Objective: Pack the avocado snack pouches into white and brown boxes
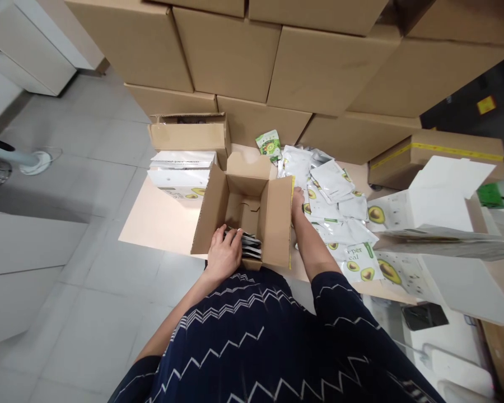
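An open cardboard box (242,193) stands on the table in front of me, its flaps folded outward. Several dark-edged pouches (251,246) are stacked at its near end. My left hand (225,252) reaches over the near left edge, its fingers bent over these pouches; the thumb is hidden. Just past the box's right flap, my right hand (297,201) is at the left edge of a pile of white pouches (330,193) printed with avocados. Its fingers are mostly hidden by the flap and the pile, so its grip does not show.
Stacked cartons (231,53) form a wall behind the table (151,224). A green pouch (269,145) lies at the back. White printed cartons (180,176) stand left of the box; an open white carton (441,193) is at right. A dark phone (424,316) lies lower right.
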{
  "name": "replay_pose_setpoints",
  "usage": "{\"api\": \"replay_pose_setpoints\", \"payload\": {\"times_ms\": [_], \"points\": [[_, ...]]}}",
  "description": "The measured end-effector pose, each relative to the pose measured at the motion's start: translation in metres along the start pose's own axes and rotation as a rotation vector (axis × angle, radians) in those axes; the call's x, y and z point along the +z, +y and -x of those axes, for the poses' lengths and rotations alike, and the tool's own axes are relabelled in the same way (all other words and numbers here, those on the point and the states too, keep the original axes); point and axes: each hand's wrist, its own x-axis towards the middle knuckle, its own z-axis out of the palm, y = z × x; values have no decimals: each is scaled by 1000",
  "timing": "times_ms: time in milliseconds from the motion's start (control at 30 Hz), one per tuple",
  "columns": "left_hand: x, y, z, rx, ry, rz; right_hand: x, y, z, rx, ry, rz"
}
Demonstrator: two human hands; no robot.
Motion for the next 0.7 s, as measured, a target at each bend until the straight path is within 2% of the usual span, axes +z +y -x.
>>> {"api": "replay_pose_setpoints", "payload": {"times_ms": [67, 167, 267, 367, 467, 567, 633, 700], "points": [[0, -1, 1, 2, -1, 0, -7, 1, 2, 86, 42, -15], [0, -1, 1, 3, -4, 3, -24, 15, 0, 169, 180, -146], [-1, -1, 1, 0, -5, 2, -47, 38, -4, 179, 371, -348], [-1, -1, 1, -2, 0, 7, -76, 58, 3, 155, 627, -505], [0, 0, 1, -6, 6, 6, -109, 64, 28, 88, 927, -572], [0, 0, 1, -9, 2, -9, -146, 54, 68, 36, 1163, -600], [0, 0, 1, -10, -6, -11, -169, 43, 95, -1, 1225, -624], [0, 0, 1, -7, -16, -9, -187, 29, 116, -127, 1145, -628]]}}
